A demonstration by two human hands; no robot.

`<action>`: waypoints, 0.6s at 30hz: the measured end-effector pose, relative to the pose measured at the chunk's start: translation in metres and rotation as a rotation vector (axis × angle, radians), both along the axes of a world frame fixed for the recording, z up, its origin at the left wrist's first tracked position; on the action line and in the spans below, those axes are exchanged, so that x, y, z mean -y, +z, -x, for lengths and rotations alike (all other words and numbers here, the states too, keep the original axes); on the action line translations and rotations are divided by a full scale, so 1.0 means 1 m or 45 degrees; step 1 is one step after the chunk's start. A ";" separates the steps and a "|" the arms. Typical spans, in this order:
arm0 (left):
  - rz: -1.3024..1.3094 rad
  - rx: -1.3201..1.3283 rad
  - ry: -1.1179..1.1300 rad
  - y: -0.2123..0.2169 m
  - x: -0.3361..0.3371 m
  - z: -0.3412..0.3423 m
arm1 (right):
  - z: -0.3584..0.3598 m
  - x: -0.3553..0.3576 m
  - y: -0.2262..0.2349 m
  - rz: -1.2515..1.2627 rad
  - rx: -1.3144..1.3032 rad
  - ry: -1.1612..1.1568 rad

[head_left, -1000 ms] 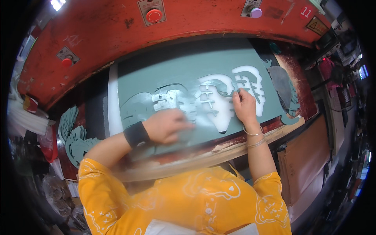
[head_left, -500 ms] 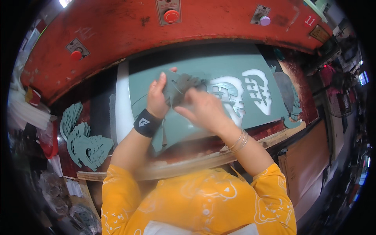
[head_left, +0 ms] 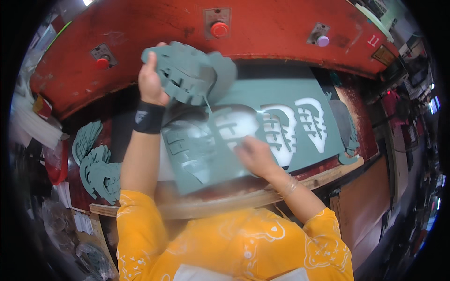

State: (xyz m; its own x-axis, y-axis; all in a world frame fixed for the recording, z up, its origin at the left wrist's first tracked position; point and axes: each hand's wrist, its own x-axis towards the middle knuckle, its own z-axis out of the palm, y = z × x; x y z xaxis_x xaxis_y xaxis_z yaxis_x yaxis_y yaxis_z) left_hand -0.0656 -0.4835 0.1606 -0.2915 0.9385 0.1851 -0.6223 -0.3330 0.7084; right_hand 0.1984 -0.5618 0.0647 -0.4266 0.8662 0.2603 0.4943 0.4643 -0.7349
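My left hand (head_left: 152,84), with a black wristband, is raised at the left, closed round a stack of grey-green cut pieces (head_left: 187,68) with notched edges. A rounded piece at the stack's right is blurred. Below lies a grey-green sheet (head_left: 276,86) with several notched, shoe-upper-like openings that show white underneath. At the sheet's left, a cut outline (head_left: 187,145) has green material within it. My right hand (head_left: 257,157) is low over the sheet beside a white opening, fingers curled in; whatever they pinch is hidden and blurred.
A red machine beam (head_left: 164,28) with push buttons spans the far side. More cut green pieces (head_left: 98,173) lie at the left, others (head_left: 349,133) at the right. A wooden rail (head_left: 225,206) runs along the near edge. Brown boards (head_left: 363,199) stand at the lower right.
My left hand has lifted up and left with the stack of green pieces. My right hand has come away from it, down toward me, and its fingers have curled. More white openings show.
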 end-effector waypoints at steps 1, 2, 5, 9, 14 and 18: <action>0.036 -0.058 0.025 -0.004 0.003 -0.003 | 0.004 -0.003 0.010 -0.125 -0.195 -0.018; 0.064 -0.115 -0.006 -0.010 0.005 -0.010 | 0.005 -0.009 0.021 -0.204 -0.355 -0.057; -0.079 -0.244 -0.199 -0.036 0.020 -0.044 | 0.004 -0.024 0.054 -0.288 -0.415 0.007; -0.087 -0.379 -0.349 -0.048 0.036 -0.074 | 0.029 -0.042 0.069 -0.425 -0.305 -0.073; -0.011 -0.725 -0.335 -0.044 0.036 -0.075 | 0.035 -0.046 0.055 -0.234 -0.181 -0.116; -0.127 -0.778 -0.316 -0.043 0.026 -0.075 | 0.029 -0.056 0.043 -0.472 -0.176 -0.144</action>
